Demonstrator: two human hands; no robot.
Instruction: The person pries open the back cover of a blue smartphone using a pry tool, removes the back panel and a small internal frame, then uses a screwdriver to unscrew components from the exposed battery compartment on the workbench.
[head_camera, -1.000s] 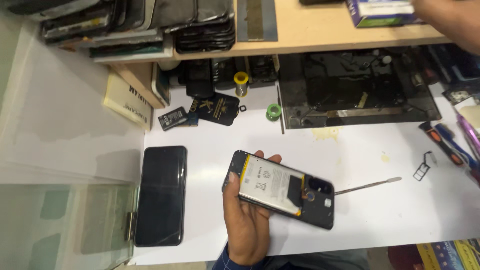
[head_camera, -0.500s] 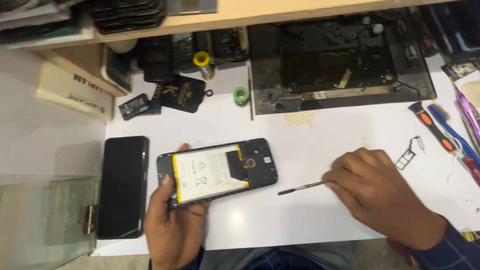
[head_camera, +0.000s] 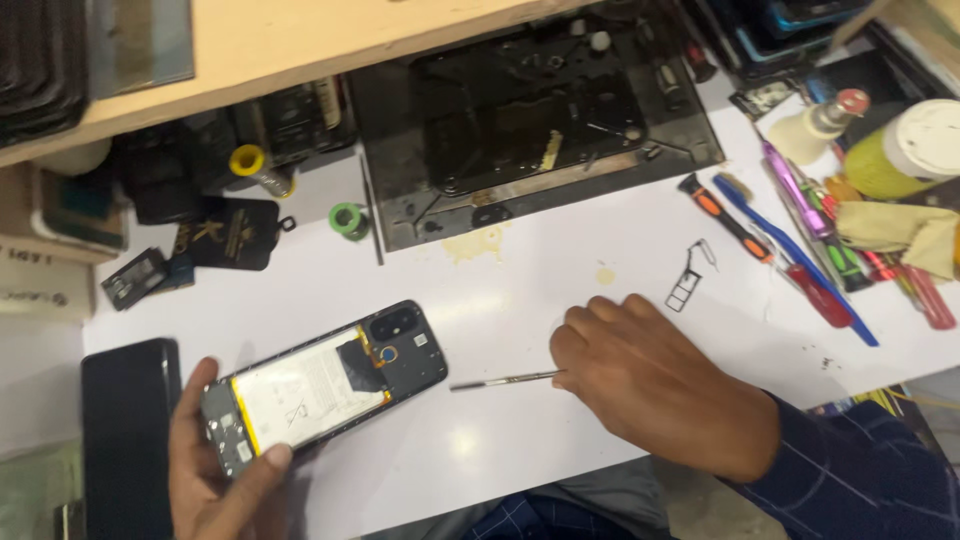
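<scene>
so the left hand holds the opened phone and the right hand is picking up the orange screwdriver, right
Not quite. In the head view the left hand does hold the opened phone, but the right hand is on the thin metal tool; the orange screwdriver lies untouched.

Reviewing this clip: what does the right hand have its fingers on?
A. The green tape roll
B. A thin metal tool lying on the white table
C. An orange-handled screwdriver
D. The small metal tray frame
B: the right hand rests on the table with its fingers at the end of the thin metal tool, while the left hand holds the opened phone.
</scene>
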